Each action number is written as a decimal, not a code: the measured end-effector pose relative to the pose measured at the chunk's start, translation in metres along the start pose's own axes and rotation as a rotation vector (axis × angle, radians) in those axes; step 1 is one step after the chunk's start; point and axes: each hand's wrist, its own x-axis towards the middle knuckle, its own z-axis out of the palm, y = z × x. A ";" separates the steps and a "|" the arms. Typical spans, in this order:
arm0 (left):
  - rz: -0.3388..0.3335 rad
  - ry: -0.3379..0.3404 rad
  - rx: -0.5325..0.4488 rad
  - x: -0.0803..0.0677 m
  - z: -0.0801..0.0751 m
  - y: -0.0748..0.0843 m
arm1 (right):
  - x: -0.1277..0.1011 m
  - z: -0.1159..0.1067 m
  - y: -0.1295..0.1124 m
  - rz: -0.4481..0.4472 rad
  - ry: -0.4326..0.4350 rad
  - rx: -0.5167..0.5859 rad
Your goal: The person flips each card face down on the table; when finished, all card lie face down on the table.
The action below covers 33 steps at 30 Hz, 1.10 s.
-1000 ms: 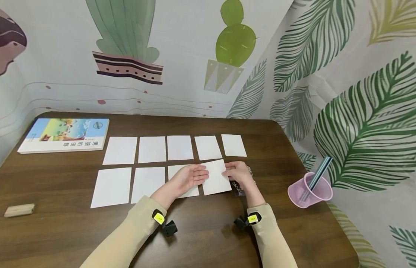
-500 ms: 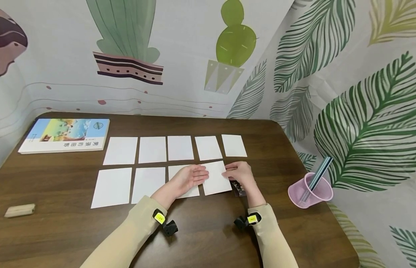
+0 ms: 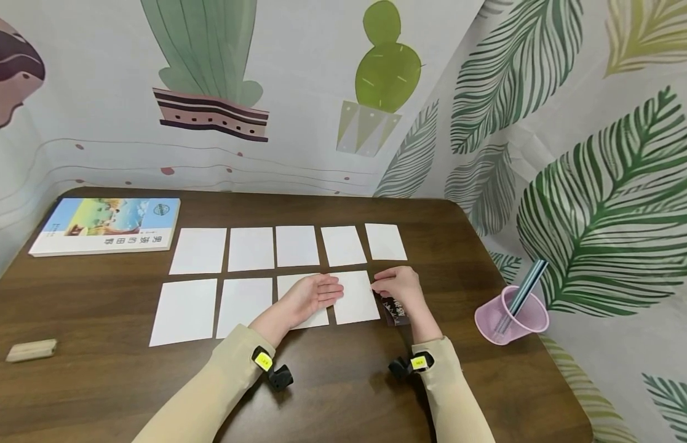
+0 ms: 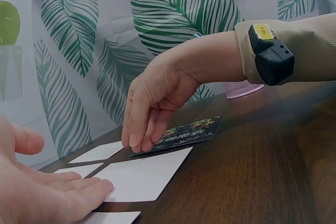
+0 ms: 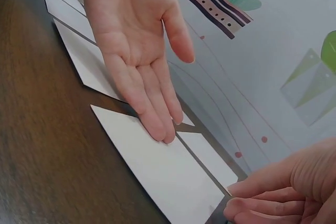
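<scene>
A white card (image 3: 358,304) lies flat at the right end of the front row. My left hand (image 3: 310,296) is palm up with straight fingers, the fingertips touching that card's left part. Just off its right edge is my right hand (image 3: 400,286), thumb and fingers bent downward. Beneath the right hand lies a dark card (image 3: 396,312) with white characters, partly hidden. In the left wrist view this dark card (image 4: 197,129) also shows coloured drawings, and the right fingertips (image 4: 135,139) hang at its near-left edge. Nothing shows gripped in the right hand.
More white cards (image 3: 296,245) lie in two rows on the brown table (image 3: 343,387). A book (image 3: 107,224) lies at the back left, with a beige block (image 3: 31,350) nearer me. A tilted pink cup (image 3: 512,315) with pens stands by the right edge.
The white card has settled flat in the front row; the right hand has let go of its edge and shifted slightly right. The left hand stays in place.
</scene>
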 end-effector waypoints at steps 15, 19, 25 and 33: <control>0.020 0.052 0.001 0.018 0.042 -0.001 | 0.000 -0.037 0.015 -0.068 -0.018 -0.098; 0.008 0.062 -0.011 0.027 0.059 -0.004 | 0.000 -0.054 0.023 -0.065 0.005 -0.100; -0.037 0.082 -0.073 0.034 0.073 -0.008 | -0.002 -0.075 0.034 -0.041 -0.026 -0.093; -0.041 0.075 -0.092 0.039 0.080 -0.012 | -0.004 -0.080 0.045 -0.016 -0.056 -0.044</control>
